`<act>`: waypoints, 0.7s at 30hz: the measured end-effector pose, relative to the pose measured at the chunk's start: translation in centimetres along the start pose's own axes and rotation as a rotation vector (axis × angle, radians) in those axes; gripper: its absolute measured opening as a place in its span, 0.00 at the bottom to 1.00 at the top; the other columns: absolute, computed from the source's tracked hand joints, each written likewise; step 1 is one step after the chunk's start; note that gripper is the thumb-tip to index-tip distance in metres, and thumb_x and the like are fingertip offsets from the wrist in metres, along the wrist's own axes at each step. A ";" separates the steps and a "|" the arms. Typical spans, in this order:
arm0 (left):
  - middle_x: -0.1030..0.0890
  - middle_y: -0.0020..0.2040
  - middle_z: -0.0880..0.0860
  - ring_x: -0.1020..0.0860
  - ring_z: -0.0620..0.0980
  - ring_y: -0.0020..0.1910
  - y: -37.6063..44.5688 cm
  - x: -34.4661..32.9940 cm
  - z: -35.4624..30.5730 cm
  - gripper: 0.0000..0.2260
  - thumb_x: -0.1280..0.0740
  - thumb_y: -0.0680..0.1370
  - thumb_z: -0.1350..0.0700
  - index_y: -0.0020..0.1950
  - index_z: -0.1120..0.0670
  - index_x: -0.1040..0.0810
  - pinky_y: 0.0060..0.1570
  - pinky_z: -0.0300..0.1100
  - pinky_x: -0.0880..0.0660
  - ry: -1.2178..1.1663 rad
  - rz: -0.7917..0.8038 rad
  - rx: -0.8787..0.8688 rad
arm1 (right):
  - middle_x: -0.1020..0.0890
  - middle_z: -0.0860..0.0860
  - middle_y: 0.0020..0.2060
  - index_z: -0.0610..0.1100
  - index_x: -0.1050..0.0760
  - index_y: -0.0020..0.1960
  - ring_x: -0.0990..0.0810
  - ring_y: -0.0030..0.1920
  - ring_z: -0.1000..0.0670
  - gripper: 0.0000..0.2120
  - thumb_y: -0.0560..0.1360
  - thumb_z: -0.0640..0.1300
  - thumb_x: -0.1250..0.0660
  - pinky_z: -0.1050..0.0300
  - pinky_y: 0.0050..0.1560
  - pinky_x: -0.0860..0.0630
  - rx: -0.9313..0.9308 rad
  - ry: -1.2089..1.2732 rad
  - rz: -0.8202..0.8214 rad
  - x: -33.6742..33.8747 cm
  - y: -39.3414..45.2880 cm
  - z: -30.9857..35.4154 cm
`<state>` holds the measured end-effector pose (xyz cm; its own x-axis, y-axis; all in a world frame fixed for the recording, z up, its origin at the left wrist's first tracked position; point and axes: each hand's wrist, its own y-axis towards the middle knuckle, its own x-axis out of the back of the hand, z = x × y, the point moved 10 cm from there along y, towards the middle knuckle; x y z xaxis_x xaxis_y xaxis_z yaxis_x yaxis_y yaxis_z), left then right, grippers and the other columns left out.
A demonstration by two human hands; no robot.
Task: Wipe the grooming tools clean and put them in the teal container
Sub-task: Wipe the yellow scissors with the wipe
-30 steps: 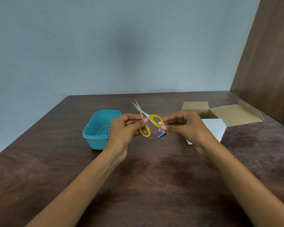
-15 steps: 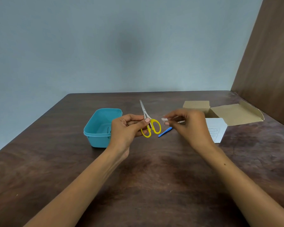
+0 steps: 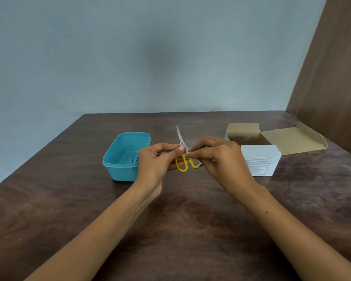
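My left hand [image 3: 156,161] pinches small scissors [image 3: 181,157] by their yellow handles above the table, the closed steel blades pointing up and away. My right hand [image 3: 217,157] pinches a small white wipe [image 3: 187,151] and holds it against the scissors just above the handles. A blue tool [image 3: 200,164] lies on the table behind the handles, mostly hidden. The teal container [image 3: 122,159] stands open just left of my left hand; part of its inside is hidden by that hand.
A white box with a printed label [image 3: 260,159] sits right of my right hand. Behind it lies an opened brown cardboard box [image 3: 272,136]. A brown wall panel [image 3: 332,88] borders the dark wooden table [image 3: 180,220] on the right.
The scissor blades went from spread to closed and now point more upright. My right hand drew away with the wipe, then came back against the scissors near the handles.
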<state>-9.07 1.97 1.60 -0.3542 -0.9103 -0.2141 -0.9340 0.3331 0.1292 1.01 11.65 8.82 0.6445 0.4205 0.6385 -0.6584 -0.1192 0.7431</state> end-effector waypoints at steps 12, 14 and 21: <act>0.15 0.33 0.54 0.16 0.49 0.31 0.5 1.4 -1.2 0.02 0.28 0.71 0.66 0.43 0.61 0.18 0.31 0.37 0.20 0.056 -0.077 -0.085 | 0.15 0.51 0.38 0.45 0.16 0.41 0.17 0.39 0.54 0.06 0.68 0.35 0.26 0.60 0.41 0.21 -0.231 0.287 0.108 -0.8 -0.3 -2.2; 0.15 0.33 0.53 0.16 0.48 0.31 0.4 1.3 -1.1 0.02 0.28 0.71 0.66 0.43 0.62 0.18 0.31 0.37 0.21 0.064 -0.071 -0.080 | 0.15 0.50 0.36 0.45 0.20 0.39 0.16 0.38 0.54 0.09 0.67 0.33 0.25 0.61 0.42 0.20 -0.456 0.533 -0.038 0.0 -0.8 -4.9; 0.15 0.33 0.53 0.16 0.48 0.31 0.1 0.6 -1.1 0.02 0.28 0.71 0.65 0.41 0.59 0.18 0.31 0.36 0.21 0.079 -0.019 -0.070 | 0.15 0.46 0.40 0.43 0.18 0.41 0.17 0.39 0.56 0.07 0.70 0.32 0.28 0.67 0.41 0.22 -0.645 0.599 -0.057 -0.9 -1.7 -7.3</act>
<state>-9.35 1.18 2.58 -0.3290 -0.9338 -0.1405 -0.9340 0.2999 0.1940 -1.31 18.02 5.54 0.4900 0.8329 0.2573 -0.8394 0.3712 0.3969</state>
